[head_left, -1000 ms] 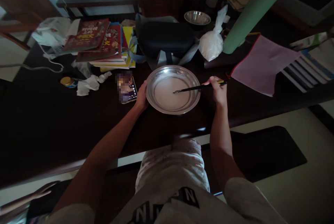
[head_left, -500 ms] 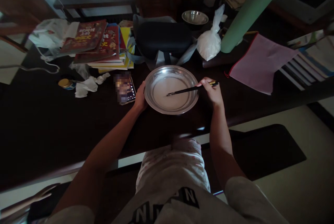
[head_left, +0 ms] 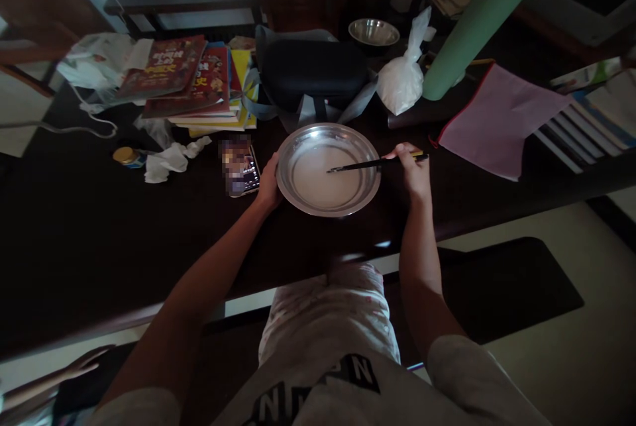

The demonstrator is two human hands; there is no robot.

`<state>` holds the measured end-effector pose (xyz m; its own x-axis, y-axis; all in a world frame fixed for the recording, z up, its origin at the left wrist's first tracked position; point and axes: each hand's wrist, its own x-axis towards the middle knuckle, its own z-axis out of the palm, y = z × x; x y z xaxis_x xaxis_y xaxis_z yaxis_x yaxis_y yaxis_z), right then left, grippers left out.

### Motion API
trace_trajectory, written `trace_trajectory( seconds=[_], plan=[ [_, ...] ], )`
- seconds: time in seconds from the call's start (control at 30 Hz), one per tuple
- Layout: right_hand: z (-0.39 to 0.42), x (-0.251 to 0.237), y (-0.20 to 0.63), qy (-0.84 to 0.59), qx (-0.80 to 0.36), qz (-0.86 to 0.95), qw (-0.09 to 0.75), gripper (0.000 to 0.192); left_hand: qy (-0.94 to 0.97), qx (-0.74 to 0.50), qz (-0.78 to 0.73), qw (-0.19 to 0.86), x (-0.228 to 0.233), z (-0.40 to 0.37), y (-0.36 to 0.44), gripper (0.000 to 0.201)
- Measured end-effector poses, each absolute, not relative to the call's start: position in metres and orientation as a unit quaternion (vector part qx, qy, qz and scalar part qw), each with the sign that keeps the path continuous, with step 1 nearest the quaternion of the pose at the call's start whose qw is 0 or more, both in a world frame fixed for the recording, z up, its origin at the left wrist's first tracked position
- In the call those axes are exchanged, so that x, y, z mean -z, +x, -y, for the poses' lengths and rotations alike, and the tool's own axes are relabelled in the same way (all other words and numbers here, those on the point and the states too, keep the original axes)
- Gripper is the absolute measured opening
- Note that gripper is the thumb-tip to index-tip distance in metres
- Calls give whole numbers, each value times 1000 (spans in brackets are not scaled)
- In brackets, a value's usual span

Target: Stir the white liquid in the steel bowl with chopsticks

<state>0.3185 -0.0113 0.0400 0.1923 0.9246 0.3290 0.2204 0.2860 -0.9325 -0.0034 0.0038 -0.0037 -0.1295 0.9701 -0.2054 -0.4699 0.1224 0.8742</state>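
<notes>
A shiny metal basin (head_left: 365, 197) stands on the dark table in front of me, with a pale whitish liquid (head_left: 322, 187) in it. My left hand (head_left: 269, 182) grips the basin's left side, its fingers partly hidden by the rim. In my right hand (head_left: 411, 166), closed at the basin's right, are black chopsticks (head_left: 368, 163) with yellowish ends. They reach over the rim and their tips touch the liquid near the middle. A phone (head_left: 242, 171) with a lit screen lies just left of my left hand.
Behind the basin sit a black case (head_left: 313, 75), a tied bag of white powder (head_left: 400, 85) and a tall green flask (head_left: 481, 32). Stacked books (head_left: 163, 71), crumpled tissue (head_left: 166, 162) and a small jar (head_left: 128, 157) are left; a pink pouch (head_left: 501, 121) is right. Another person's hand (head_left: 84, 366) shows lower left.
My right hand has moved a little to the right with the chopsticks, and their tips have shifted right and slightly away from me in the liquid. My left hand keeps its hold.
</notes>
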Motion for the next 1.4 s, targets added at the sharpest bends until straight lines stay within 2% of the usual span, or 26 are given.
trace_trajectory(
  seconds=[0.17, 0.37, 0.53, 0.7, 0.83, 1.03, 1.2, 1.4],
  plan=[
    [13, -41, 317, -501, -333, 587, 541, 54, 281, -604, -455, 591, 1, -3, -3, 36],
    [11, -39, 320, -520, -297, 557, 575, 55, 278, -598, -450, 602, 1, -3, -3, 38],
    [11, -41, 315, -493, -339, 594, 538, 57, 280, -598, -449, 601, 0, -4, -3, 41],
    [11, -41, 318, -514, -298, 551, 585, 55, 277, -592, -465, 597, -1, -3, -2, 37],
    [11, -41, 316, -495, -339, 578, 553, 55, 277, -599, -467, 589, -1, -3, -1, 37],
    [11, -42, 318, -529, -287, 560, 570, 59, 338, -620, -504, 497, -5, 0, -2, 29],
    [12, -42, 318, -504, -323, 588, 544, 56, 413, -595, -566, 393, -7, 4, -12, 32],
    [12, -43, 318, -517, -297, 562, 574, 57, 465, -580, -588, 319, -11, 7, -19, 28]
  ],
)
